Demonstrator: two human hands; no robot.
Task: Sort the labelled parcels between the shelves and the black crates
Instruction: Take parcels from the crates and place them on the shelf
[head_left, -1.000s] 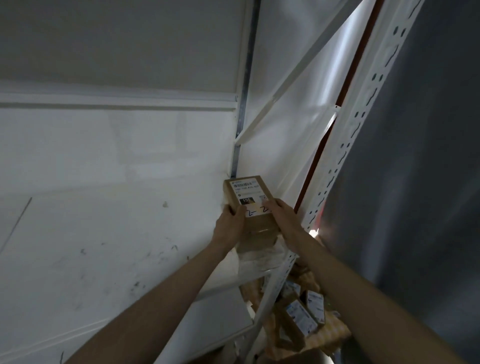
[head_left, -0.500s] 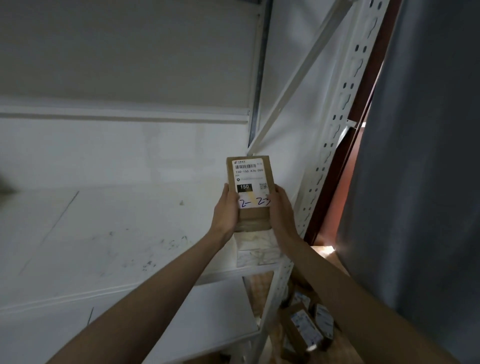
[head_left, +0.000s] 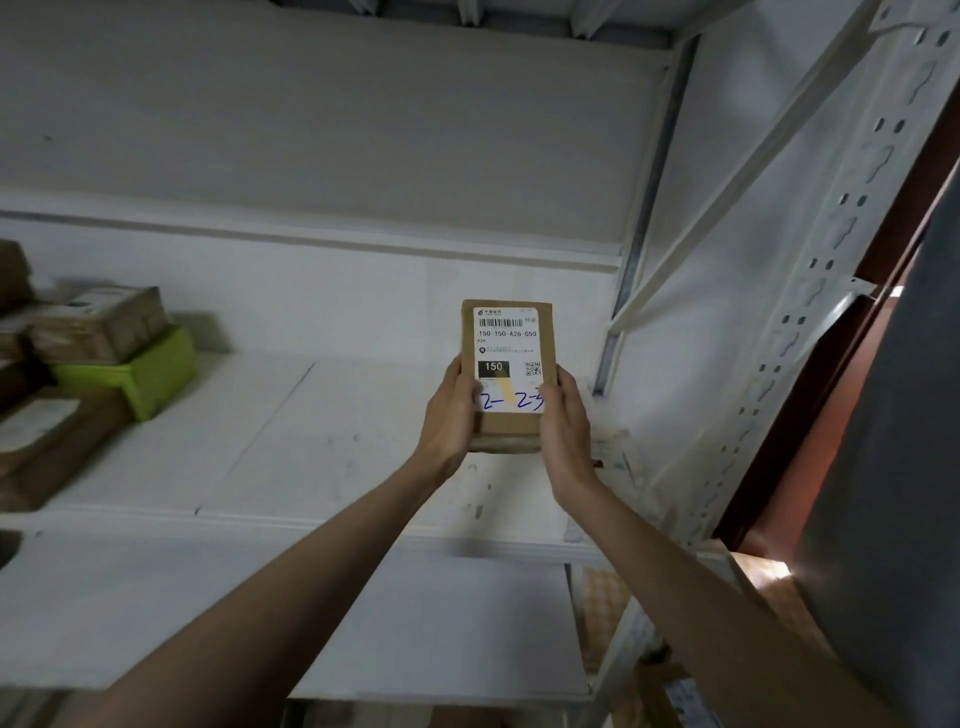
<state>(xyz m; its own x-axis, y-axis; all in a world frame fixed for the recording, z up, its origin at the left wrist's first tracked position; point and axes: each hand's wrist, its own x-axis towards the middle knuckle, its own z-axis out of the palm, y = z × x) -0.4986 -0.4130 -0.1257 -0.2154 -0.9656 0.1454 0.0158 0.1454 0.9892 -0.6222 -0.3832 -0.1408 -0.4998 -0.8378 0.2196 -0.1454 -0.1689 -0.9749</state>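
A small brown cardboard parcel (head_left: 506, 332) with a white label reading "150" and blue handwriting is held up above the white shelf board (head_left: 291, 431), near the shelf's right end. My left hand (head_left: 449, 415) grips its left edge and my right hand (head_left: 563, 421) grips its right edge, thumbs on the label. The parcel's lower part is hidden between my palms. No black crate is in view.
Several brown parcels (head_left: 98, 325) and a green bin (head_left: 135, 379) sit at the shelf's left end. A perforated white upright (head_left: 810, 312) and a diagonal brace (head_left: 748, 171) bound the right side. A lower shelf board (head_left: 415, 623) lies beneath. A dark curtain (head_left: 893, 467) hangs right.
The view has swung left and up, bringing the parcels at the shelf's left end into sight. Both hands have kept hold of the parcel, which now sits level and square to me.
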